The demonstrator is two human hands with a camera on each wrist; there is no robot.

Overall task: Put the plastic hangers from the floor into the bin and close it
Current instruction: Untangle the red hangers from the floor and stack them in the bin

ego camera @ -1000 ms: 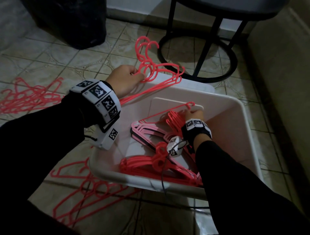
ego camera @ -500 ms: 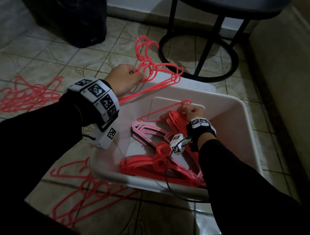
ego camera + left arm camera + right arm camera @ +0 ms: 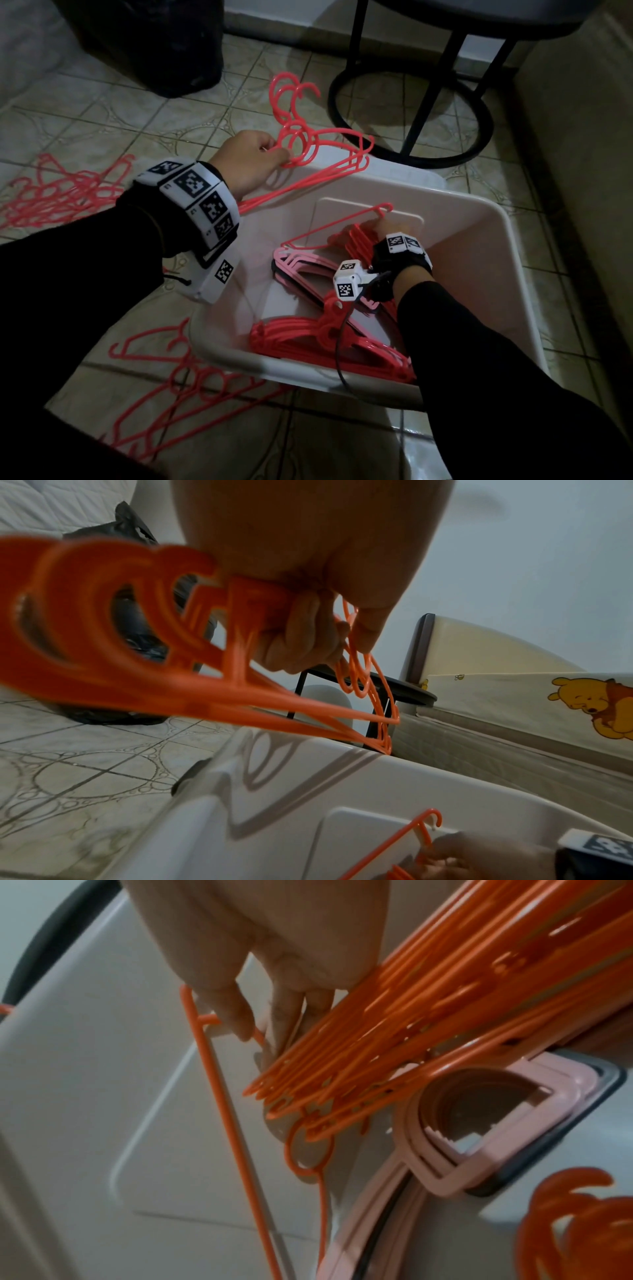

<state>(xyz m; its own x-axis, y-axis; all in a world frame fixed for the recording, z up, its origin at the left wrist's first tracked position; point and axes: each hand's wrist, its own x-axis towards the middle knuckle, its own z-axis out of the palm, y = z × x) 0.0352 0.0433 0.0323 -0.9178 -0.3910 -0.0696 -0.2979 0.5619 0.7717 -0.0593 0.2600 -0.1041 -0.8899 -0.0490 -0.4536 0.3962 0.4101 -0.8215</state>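
Note:
My left hand (image 3: pixel 253 161) (image 3: pixel 308 631) grips a bunch of red plastic hangers (image 3: pixel 308 147) (image 3: pixel 103 631) by their necks, above the far left corner of the open white bin (image 3: pixel 507 240) (image 3: pixel 308 777). My right hand (image 3: pixel 383 228) (image 3: pixel 274 1015) is down inside the bin. It holds a tilted stack of red hangers (image 3: pixel 359 243) (image 3: pixel 411 1042), with its thumb at the hook of a thin red hanger (image 3: pixel 335 222) (image 3: pixel 219 1096). Pink hangers (image 3: pixel 301 263) (image 3: pixel 479 1150) and another red pile (image 3: pixel 325 339) lie on the bin's bottom.
More red hangers lie on the tiled floor at the left (image 3: pixel 58 195) and at the bin's front left (image 3: pixel 178 387). A white lid (image 3: pixel 411 178) lies behind the bin. A black bag (image 3: pixel 154 44) and a black stool frame (image 3: pixel 411 113) stand beyond.
My right hand has shifted only slightly on the stack inside the bin. The left hand has kept its bunch at about the same spot.

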